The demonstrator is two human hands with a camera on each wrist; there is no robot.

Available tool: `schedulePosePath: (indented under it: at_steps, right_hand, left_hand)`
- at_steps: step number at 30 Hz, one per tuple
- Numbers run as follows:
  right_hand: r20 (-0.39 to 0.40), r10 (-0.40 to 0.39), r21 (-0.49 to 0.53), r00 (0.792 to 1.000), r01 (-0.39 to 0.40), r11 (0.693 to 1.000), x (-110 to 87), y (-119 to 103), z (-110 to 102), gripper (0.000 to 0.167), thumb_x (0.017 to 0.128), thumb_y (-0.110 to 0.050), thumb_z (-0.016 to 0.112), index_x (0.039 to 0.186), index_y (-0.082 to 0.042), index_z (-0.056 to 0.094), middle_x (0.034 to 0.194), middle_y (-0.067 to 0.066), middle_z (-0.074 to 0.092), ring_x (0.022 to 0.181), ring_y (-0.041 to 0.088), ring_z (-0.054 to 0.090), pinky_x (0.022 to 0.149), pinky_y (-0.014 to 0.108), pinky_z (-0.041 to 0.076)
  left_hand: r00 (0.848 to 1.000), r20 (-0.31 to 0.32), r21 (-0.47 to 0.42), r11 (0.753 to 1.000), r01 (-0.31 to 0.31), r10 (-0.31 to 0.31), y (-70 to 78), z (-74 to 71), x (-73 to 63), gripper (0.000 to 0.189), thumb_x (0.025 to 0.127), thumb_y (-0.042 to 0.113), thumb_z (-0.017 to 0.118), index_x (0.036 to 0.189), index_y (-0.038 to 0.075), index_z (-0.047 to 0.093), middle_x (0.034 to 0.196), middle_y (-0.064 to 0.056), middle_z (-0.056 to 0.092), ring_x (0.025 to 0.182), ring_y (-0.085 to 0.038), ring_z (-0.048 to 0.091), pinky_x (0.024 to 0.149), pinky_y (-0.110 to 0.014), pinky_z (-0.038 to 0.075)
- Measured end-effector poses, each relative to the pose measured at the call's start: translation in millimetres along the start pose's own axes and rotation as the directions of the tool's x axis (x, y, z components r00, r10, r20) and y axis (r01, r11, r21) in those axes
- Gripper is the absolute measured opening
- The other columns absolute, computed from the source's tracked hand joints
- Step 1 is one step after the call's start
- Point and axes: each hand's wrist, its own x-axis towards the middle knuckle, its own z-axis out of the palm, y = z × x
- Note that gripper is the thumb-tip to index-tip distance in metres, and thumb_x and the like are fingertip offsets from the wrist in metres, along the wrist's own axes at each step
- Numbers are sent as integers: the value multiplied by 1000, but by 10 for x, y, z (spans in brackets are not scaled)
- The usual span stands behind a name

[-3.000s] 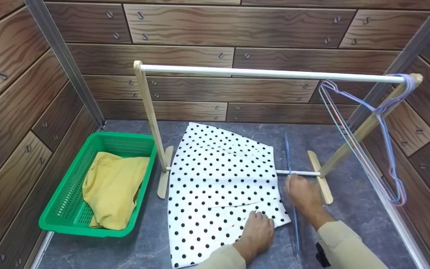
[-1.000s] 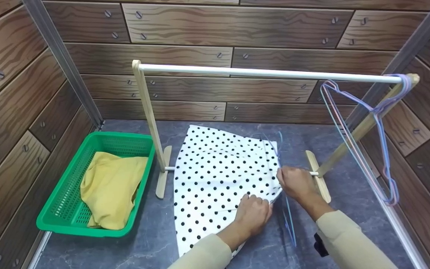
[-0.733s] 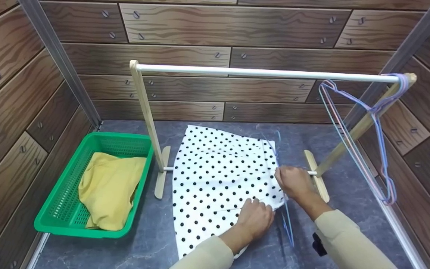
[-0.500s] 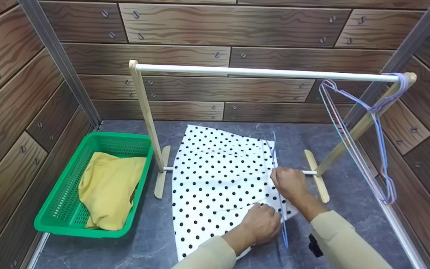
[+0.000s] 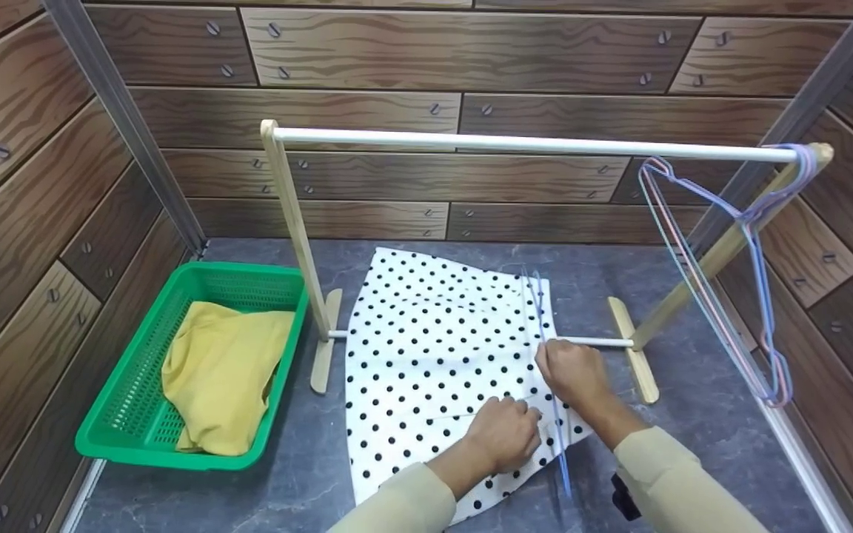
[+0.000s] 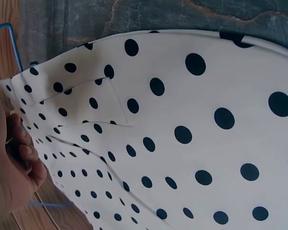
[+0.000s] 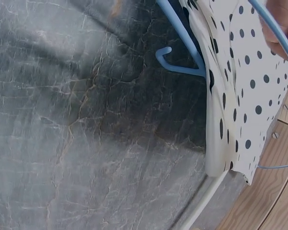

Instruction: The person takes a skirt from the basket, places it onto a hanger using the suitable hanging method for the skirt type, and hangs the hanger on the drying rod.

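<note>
Under left hand [image 5: 504, 435] and right hand [image 5: 573, 372]: dotted cloth [image 5: 434, 355].

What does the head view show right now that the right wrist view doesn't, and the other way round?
Only the head view: the green basket with the yellow cloth in it, the rack's top rail, and the hung hangers at the rail's right end.

Only the right wrist view: a blue hooked tip over the floor, and, close up, bunched layers along the edge of the dotted cloth.

Both: that cloth, the blue hanger, the floor, the white lower bar and the wood-patterned wall.
</note>
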Motion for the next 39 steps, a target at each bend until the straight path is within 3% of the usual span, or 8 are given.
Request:
schedulePosePath:
  at_steps: [5,10,18,21,24,26,32,39]
  right_hand:
    - [-7,-37,-26,999,37,999,-77,11,20,35,83,-8,63,56,-11,41,47,4,39,36,22,37,34,35,30]
    - [-27,-57,-40,998,56,998,-115,-5,17,35,81,-7,64,55,-10,41,46,3,37,35,19,34,33,33,28]
    - [18,-53,-38,998,54,998,-159,-75,39,34,83,-8,66,58,-10,43,47,4,41,35,18,35,33,33,30]
    - [26,-40,-27,999,40,999,-168,-125,55,33,84,-10,66,58,-9,45,48,5,43,35,21,38,34,36,32]
    - [37,-21,-33,999,23,999,-179,-176,62,33,85,-11,65,58,-9,45,48,5,43,36,22,40,35,37,34]
    - [41,-10,-39,999,12,999,-193,-203,64,34,85,-11,65,58,-10,45,48,5,43,35,22,40,34,37,34]
    - [-41,-63,-24,997,62,998,-249,-259,71,29,84,-12,62,59,-10,47,49,3,45,36,21,41,33,36,32]
    - [-152,-172,-21,973,171,985,-331,-268,109,26,87,-16,55,62,-10,49,50,0,43,37,17,38,33,33,31]
  left_hand:
    - [997,-34,-70,996,61,-64,-79,-79,37,28,102,34,40,91,18,61,77,3,56,67,-14,53,62,-29,44]
    - [976,-153,-121,983,136,-154,-214,-198,110,32,102,30,40,80,17,59,69,2,54,60,-15,48,56,-29,42]
    - [869,-369,-179,943,282,-330,-500,-457,282,43,104,38,37,75,17,60,67,1,59,59,-17,54,57,-31,43]
    - [828,-420,-188,928,322,-372,-578,-524,338,46,103,45,38,77,16,63,70,-1,62,64,-19,58,61,-33,45]
    - [802,-438,-186,913,362,-407,-620,-565,394,50,101,53,39,80,15,64,74,-1,65,69,-20,61,64,-35,44]
    - [799,-425,-186,905,383,-426,-627,-580,431,53,99,58,40,84,15,66,78,-1,67,72,-20,63,67,-36,45]
    - [825,-336,-208,890,405,-454,-565,-556,530,47,96,58,51,85,17,71,82,-1,68,76,-20,64,69,-37,47]
    - [812,-282,-311,849,427,-511,-493,-403,574,38,94,48,61,77,16,74,75,-1,67,72,-19,63,67,-36,47]
